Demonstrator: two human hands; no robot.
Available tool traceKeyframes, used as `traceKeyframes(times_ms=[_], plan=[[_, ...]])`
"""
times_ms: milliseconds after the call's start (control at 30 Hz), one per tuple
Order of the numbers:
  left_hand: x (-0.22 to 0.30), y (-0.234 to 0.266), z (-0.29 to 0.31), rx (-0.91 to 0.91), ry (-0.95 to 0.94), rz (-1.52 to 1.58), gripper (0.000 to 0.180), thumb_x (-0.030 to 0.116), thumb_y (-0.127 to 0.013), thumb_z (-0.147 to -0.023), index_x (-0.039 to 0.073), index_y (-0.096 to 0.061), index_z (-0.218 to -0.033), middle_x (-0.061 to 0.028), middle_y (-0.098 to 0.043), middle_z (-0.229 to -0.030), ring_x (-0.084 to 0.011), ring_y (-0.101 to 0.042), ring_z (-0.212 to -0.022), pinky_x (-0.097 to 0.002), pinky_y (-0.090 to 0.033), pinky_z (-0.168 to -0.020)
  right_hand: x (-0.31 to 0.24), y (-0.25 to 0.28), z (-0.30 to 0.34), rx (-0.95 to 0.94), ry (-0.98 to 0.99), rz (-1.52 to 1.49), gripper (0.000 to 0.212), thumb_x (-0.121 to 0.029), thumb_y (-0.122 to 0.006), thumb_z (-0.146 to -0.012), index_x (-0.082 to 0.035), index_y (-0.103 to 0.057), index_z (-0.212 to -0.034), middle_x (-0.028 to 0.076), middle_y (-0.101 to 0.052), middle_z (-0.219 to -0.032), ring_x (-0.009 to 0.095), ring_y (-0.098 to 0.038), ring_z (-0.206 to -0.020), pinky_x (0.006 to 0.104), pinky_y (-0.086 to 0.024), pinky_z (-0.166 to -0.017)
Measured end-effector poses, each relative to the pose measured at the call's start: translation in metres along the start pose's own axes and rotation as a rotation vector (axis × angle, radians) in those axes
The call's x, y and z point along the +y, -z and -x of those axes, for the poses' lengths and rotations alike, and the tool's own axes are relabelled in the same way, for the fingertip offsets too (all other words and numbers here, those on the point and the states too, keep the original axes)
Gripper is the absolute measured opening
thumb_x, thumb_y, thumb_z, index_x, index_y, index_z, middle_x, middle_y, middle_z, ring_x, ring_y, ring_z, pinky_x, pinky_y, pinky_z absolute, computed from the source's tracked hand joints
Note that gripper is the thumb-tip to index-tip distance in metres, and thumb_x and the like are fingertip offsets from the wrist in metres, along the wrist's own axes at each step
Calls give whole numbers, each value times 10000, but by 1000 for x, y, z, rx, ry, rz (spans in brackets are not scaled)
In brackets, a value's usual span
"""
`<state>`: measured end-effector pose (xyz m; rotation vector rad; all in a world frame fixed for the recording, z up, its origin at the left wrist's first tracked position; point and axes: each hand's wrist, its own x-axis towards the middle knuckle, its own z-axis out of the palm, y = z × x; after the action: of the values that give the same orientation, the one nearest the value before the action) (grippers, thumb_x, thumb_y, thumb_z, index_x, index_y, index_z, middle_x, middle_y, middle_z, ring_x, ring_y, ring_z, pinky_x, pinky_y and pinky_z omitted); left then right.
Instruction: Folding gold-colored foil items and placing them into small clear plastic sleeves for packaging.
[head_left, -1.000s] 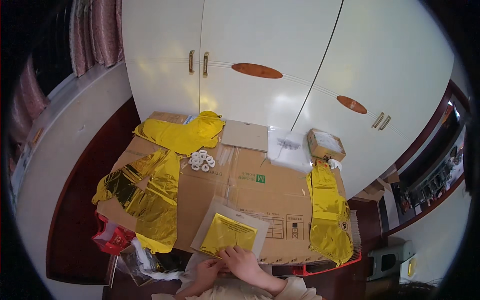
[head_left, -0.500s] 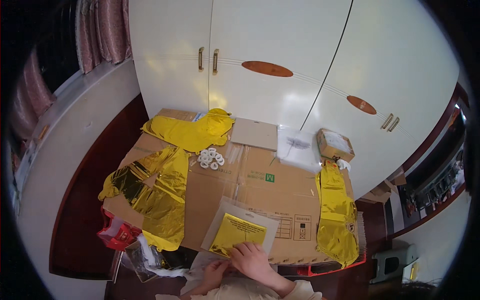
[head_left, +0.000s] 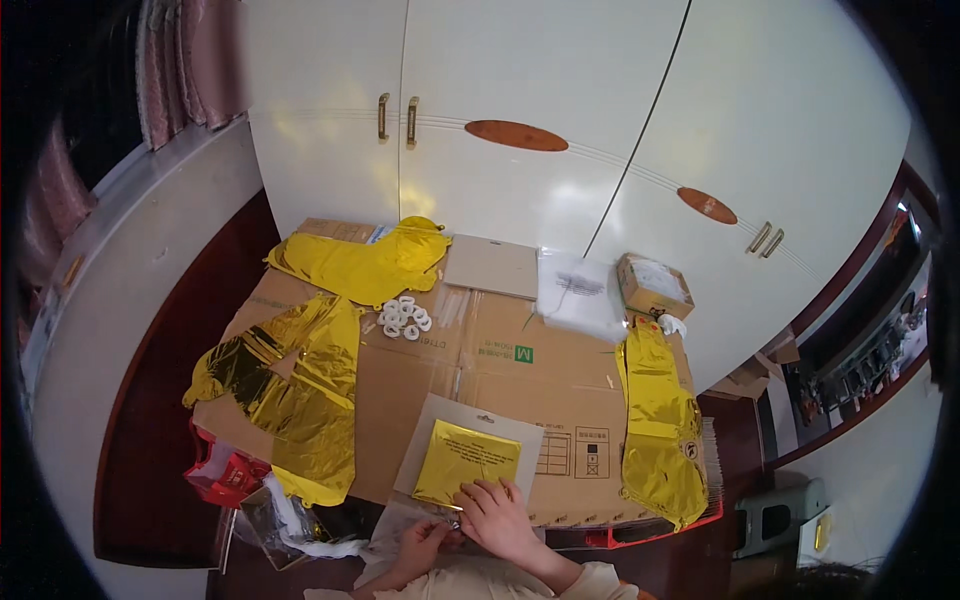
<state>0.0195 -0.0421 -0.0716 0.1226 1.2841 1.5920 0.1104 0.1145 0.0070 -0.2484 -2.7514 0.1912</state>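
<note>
A grey backing card [head_left: 425, 430] with a hang hole lies at the table's near edge, carrying a folded gold foil balloon [head_left: 465, 462] with dark print. My right hand [head_left: 497, 520] rests over the near right part of the folded foil, fingers bent and pressing on it. Just left of it, my left hand [head_left: 424, 548] is closed in a pinch at the card's near end. Clear plastic bag [head_left: 388, 528] material spreads beside the left fingers. A small shiny bit shows at those fingertips, partly hidden by the right hand.
Flat gold foil balloons lie at the left [head_left: 325, 400], far left [head_left: 350, 265] and right [head_left: 660, 430] of the cardboard-covered table [head_left: 500, 380]. White rings [head_left: 405, 318], clear bags [head_left: 580, 295], a grey card [head_left: 490, 266] and a small box [head_left: 655, 287] sit farther back. Cabinet doors [head_left: 520, 60] stand behind.
The whole view has shifted slightly, so things appear farther left. My hands stay at the card's near end, and a small shiny bit now shows at the left fingertips.
</note>
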Motion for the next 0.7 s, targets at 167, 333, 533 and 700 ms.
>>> traceKeyframes(times_ms=[167, 333, 533, 700], plan=[[10, -6, 5, 47, 21, -7, 171, 134, -533, -996, -20, -599, -1035, -140, -692, -916, -212, -696, -853, -333, -589, -765, 0, -2, -1, 45, -9, -23, 375, -255, -684, -795, -99, -626, -1131, 62, -602, -1181, 236, -529, -1155, 487, -373, -1009], [10, -6, 6, 61, 23, -24, 173, 151, -540, -995, -3, -606, -1039, -116, -696, -924, -197, -696, -851, -313, -579, -755, -1, -8, -4, 87, -8, -9, 316, -263, -701, -809, -119, -642, -1084, 46, -621, -1148, 219, -556, -1118, 449, -370, -1008], [14, -6, 8, 44, 29, -26, 171, 158, -544, -995, 6, -608, -1040, -98, -697, -932, -181, -693, -862, -304, -575, -759, -6, -11, -15, 121, -33, -51, 287, -233, -702, -800, -110, -645, -1053, 56, -621, -1130, 235, -549, -1124, 462, -374, -1008], [18, -6, 7, 50, 45, -41, 176, 167, -562, -988, 4, -610, -1036, -96, -695, -941, -170, -688, -851, -300, -570, -764, -7, -14, -18, 109, -86, -98, 270, -204, -686, -797, -105, -644, -1045, 68, -613, -1120, 260, -547, -1122, 482, -366, -1026]])
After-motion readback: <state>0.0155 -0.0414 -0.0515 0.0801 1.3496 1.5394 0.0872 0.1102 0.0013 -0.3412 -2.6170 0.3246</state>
